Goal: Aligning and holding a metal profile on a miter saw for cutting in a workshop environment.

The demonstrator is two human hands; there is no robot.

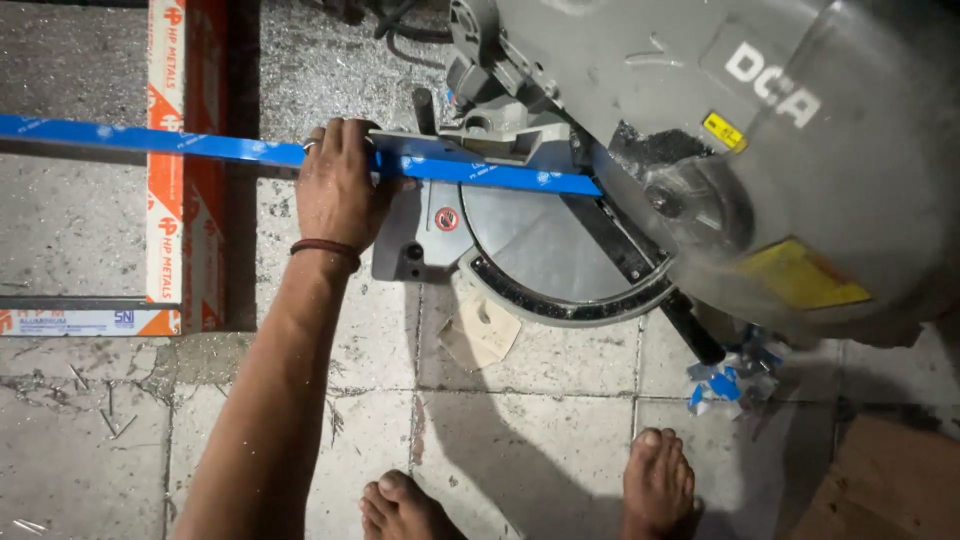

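Left hand (338, 190): palm down on the blue strip (200, 147), fingers curled over its far edge, clamping it against the saw's fence (490, 140). I read the grip as a hold-down, so the strip stays put where the blade meets it. A ring and a dark wristband show on this hand.
Right hand: out of frame. I cannot tell what it grips; it may be up on the saw head, behind the housing.
Blue strip: a long, thin, film-wrapped profile, lying level across the saw's bed (540, 240). It runs from the left picture edge to the blade zone, where its right end sits just under the guard.
Saw head (760, 130): large grey housing, tilted low over the strip. The blade guard (700, 205) looks blurred, so I judge the blade to be turning.
Bed: round turntable with a dark scale arc; the whole machine sits straight on the tiled floor (520, 420), not on a table.
Orange-and-white profiles (180, 180): laid under the strip's free length, well left of the hand. My judgement: they prop the overhang level with the bed.
Floor litter: fine metal chips, a pale offcut (482, 330), blue-and-white scraps (725, 385) near the saw's handle.
Feet (655, 485): bare, near the bottom edge, close to the chips.
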